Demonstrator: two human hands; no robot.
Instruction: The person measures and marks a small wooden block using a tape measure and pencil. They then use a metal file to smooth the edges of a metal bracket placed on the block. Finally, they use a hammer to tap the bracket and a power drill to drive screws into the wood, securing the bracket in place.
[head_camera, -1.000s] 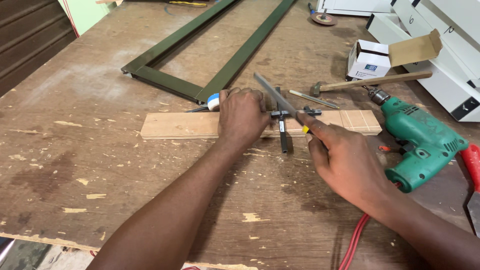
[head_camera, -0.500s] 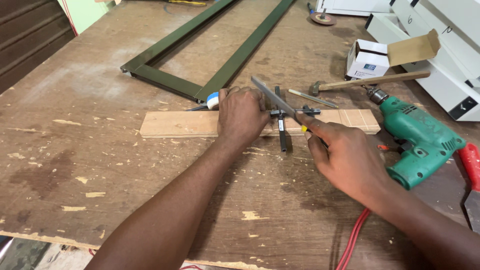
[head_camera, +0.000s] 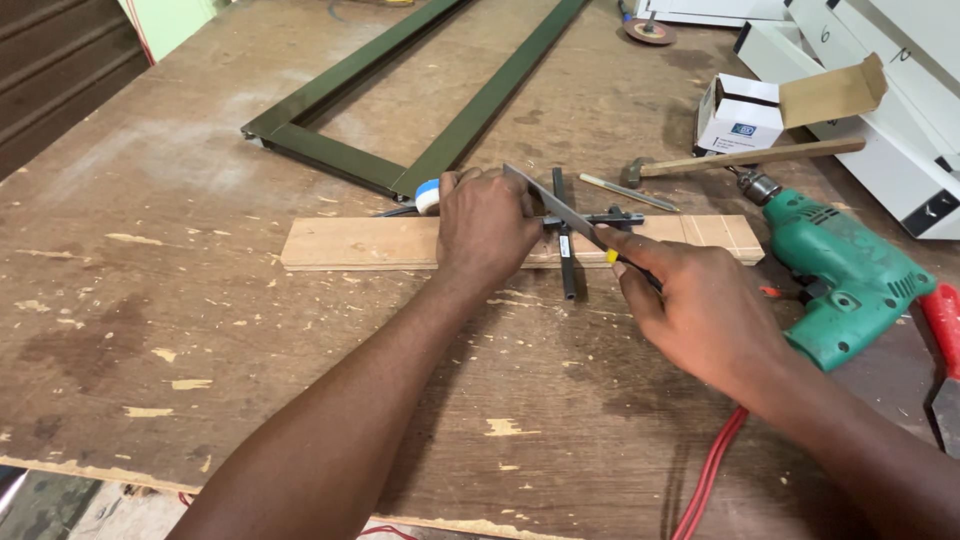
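1. Two hands meet over the wooden board (head_camera: 360, 243), which lies flat across the workbench (head_camera: 200, 330); take that board as your landmark.
2. Your left hand (head_camera: 487, 228) lies palm down on the board's middle, fingers curled over a dark metal piece (head_camera: 566, 262) that crosses the board and juts past its near edge. Keep that pressure straight down so the piece cannot twist.
3. Your right hand (head_camera: 700, 310), just near of the board's right half, is closed around the handle of a flat metal file (head_camera: 550, 205). The blade slants up and away over the metal piece towards your left fingers.
4. Judging by that angle, the file's tip passes very close to your left knuckles. Keep the strokes short and level, and push away from the holding hand.
5. Let the file cut on the forward stroke only, and lift lightly on the return.
6. Right of the board lies a green electric drill (head_camera: 850, 280), its red cable (head_camera: 710, 470) running towards the bench's near edge under your right wrist. Mind that your sleeve arm does not drag it.
7. Beyond the board's right end lie a hammer (head_camera: 750, 158) and a small open cardboard box (head_camera: 745, 112); beyond its left half rests a green metal frame (head_camera: 440, 110). A roll of blue and white tape (head_camera: 427, 196) sits just beyond the board, touching your left thumb side.
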